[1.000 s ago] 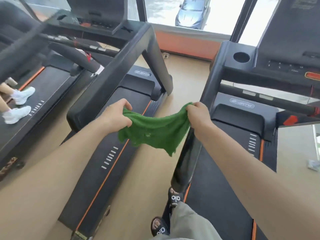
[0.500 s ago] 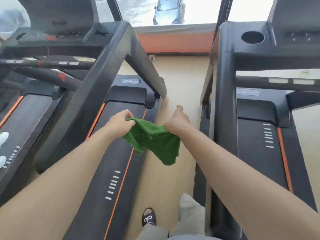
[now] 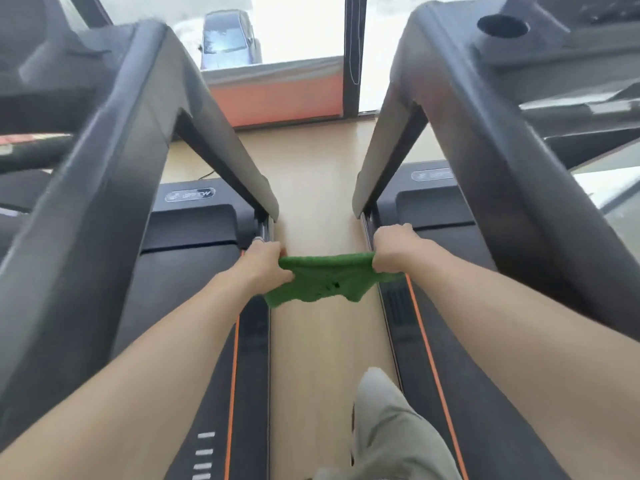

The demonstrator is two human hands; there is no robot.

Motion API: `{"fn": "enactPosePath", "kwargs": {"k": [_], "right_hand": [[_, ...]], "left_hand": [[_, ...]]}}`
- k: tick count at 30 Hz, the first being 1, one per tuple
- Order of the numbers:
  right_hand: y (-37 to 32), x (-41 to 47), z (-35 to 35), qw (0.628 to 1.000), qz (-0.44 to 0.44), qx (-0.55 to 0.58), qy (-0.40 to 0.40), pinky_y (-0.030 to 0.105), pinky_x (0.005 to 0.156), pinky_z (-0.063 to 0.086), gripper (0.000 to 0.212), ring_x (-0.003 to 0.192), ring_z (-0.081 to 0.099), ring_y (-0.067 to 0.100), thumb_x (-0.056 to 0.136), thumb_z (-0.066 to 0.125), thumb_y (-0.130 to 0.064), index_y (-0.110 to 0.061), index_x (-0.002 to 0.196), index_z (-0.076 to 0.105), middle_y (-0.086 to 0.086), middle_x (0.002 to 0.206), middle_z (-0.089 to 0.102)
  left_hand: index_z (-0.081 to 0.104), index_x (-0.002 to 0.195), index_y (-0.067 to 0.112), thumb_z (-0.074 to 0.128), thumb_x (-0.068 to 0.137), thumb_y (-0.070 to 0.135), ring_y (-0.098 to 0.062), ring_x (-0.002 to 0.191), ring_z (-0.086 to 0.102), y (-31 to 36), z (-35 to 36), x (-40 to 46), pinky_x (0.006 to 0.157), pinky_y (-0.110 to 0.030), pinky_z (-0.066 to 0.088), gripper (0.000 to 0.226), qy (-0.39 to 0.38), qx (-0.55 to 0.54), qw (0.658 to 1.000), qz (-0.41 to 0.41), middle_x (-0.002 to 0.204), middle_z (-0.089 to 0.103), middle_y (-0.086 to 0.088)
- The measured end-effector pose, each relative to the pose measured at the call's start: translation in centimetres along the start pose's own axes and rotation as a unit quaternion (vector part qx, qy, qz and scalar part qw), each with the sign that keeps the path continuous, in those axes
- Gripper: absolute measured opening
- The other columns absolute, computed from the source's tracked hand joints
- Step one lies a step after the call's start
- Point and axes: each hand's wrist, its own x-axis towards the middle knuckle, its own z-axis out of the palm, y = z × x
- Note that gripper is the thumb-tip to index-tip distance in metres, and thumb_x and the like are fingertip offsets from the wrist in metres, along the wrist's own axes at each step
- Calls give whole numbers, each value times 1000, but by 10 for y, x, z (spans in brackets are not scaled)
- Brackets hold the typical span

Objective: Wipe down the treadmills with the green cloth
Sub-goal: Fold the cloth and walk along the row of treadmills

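Both hands moved apart since the earlier frame: green cloth was bunched between them, now it's pulled wide. View also swung to face straight down the floor gap between the two machines.

Landmark = the cloth, near to far:
- Nearer than the cloth: a trouser leg, over the wooden floor strip.
- At the cloth: left hand has fingers curled round its left edge, right hand grips its right edge. Cloth is stretched in mid-air between them, lower edge sagging, touching neither machine as far as I can tell.
- Left of the cloth: left treadmill, deck with orange stripe, angled upright above.
- Right of the cloth: right treadmill, same layout, cup holder up on its console.
- Beyond the cloth: floor gap runs to an orange wall panel under a window; a parked car outside.

Step, as I read it: prep, spreading the cloth, no wiping contact yet. Which surfaces are already done, can't tell.

Next move needs: gather the cloth into one hand or fold it flat, pick a machine, press it on a rail or upright, then stroke along it.
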Motion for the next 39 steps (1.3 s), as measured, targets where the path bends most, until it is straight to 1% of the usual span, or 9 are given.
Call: {"fn": "enactPosePath", "kwargs": {"k": [4, 9, 13, 17, 23, 27, 29, 33, 39], "right_hand": [[-2, 64, -25, 997, -1, 71, -30, 27, 49, 34, 25, 69, 52, 27, 81, 60, -16, -11, 64, 43, 5, 68, 48], [0, 165, -63, 971, -15, 232, -49, 30, 57, 29, 36, 60, 41, 21, 84, 62, -31, -16, 59, 42, 1, 62, 41], [-25, 241, -105, 955, -26, 290, -50, 27, 58, 43, 37, 66, 58, 19, 92, 55, -38, -6, 77, 67, 2, 74, 62], [-63, 321, -165, 955, -13, 296, -1, 28, 53, 37, 40, 60, 51, 21, 96, 44, -35, -13, 63, 46, 2, 65, 52], [-114, 465, -242, 926, 13, 376, -16, 34, 72, 51, 42, 85, 63, 31, 101, 40, -37, -3, 99, 65, 12, 92, 65], [-136, 549, -291, 842, 88, 525, -89, 47, 76, 63, 38, 82, 74, 40, 101, 37, -27, 1, 101, 63, 24, 87, 74], [-144, 589, -320, 826, 83, 548, -108, 47, 82, 61, 32, 89, 74, 39, 99, 37, -17, 2, 103, 63, 27, 90, 74], [-169, 675, -379, 831, 36, 544, -113, 46, 88, 60, 31, 95, 72, 36, 91, 44, -11, 4, 107, 66, 26, 108, 71], [-225, 825, -457, 862, -48, 490, -124, 41, 95, 53, 39, 96, 68, 31, 97, 42, -31, -6, 88, 71, 16, 101, 75]], "left_hand": [[62, 87, 19, 49, 101, 37, -27, 97, 57, -11, -28, 77, 88, -42, 50, 26, 1, 60, 997, 46, 105, 45, -6], [66, 78, 7, 44, 103, 45, -22, 79, 58, -7, -71, 188, 63, -34, 40, 51, -18, 77, 997, 18, 80, 58, -3], [58, 69, 11, 42, 104, 45, -19, 66, 55, 4, -123, 260, 56, -30, 37, 51, -14, -31, 999, -33, 72, 60, -3], [51, 70, 13, 45, 103, 38, -20, 69, 51, 16, -179, 340, 63, -32, 42, 42, -5, -183, 979, -85, 75, 54, -3], [67, 84, 5, 52, 100, 38, -22, 75, 65, 28, -246, 482, 69, -31, 56, 40, -3, -306, 948, -90, 84, 69, -10], [73, 91, 9, 51, 98, 48, -21, 83, 69, 32, -293, 566, 76, -36, 57, 46, -27, -258, 966, -14, 86, 72, -5], [71, 87, 17, 56, 96, 52, -15, 78, 66, 30, -322, 601, 66, -31, 51, 38, -36, -238, 971, 13, 83, 70, 1], [62, 96, 29, 76, 82, 41, -9, 85, 65, 21, -379, 676, 69, -27, 52, 23, 11, -239, 969, 58, 90, 69, 8], [63, 107, 29, 65, 86, 29, -16, 95, 65, -22, -464, 819, 87, -44, 56, 21, 57, -209, 976, 38, 98, 69, 5]]}}
